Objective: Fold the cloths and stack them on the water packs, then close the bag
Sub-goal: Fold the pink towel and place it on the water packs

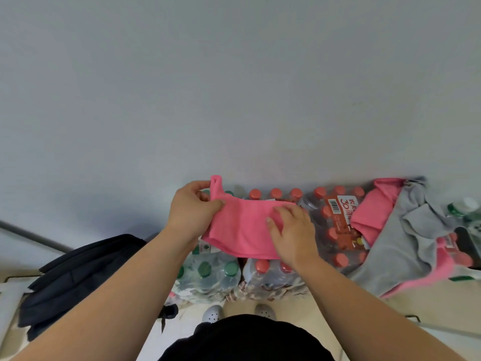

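A folded pink cloth (pixel 243 227) lies over the shrink-wrapped water packs, one with green caps (pixel 208 272) and several with red caps (pixel 335 230). My left hand (pixel 191 213) pinches the cloth's left edge, where a small loop sticks up. My right hand (pixel 291 234) rests flat on the cloth's right part, fingers spread. To the right, a grey cloth (pixel 406 243) and another pink cloth (pixel 374 212) lie loose in a heap over the packs. A dark bag (pixel 75 277) sits on the floor at my left.
A plain grey wall (pixel 234 87) rises right behind the packs. More bottles (pixel 466 207) stand at the far right edge. My feet in light shoes (pixel 213 312) are just in front of the packs on a pale floor.
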